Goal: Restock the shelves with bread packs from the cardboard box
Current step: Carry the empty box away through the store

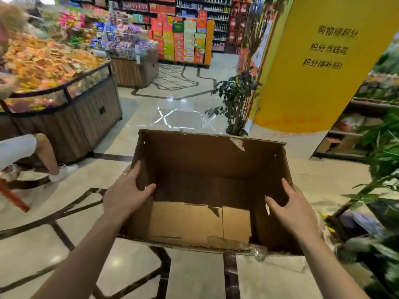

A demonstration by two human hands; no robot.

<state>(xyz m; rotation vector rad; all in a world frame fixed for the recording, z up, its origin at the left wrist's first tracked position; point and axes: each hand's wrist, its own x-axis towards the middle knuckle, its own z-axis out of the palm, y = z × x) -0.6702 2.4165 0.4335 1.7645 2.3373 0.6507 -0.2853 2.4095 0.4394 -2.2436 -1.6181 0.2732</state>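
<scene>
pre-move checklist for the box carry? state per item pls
1. Left hand grips the left wall of the cardboard box, thumb inside: ok.
2. Right hand grips the right wall: ok.
3. Bread packs in the box: not ok, only the bare bottom shows.
4. Box condition: not ok, near rim torn, with loose tape hanging at its right end.
5. Path ahead: ok straight on over the tiled floor; a potted plant stands to the right, another person's leg to the left.
6. Bread shelf to restock: cannot tell, none identifiable in view.
</scene>
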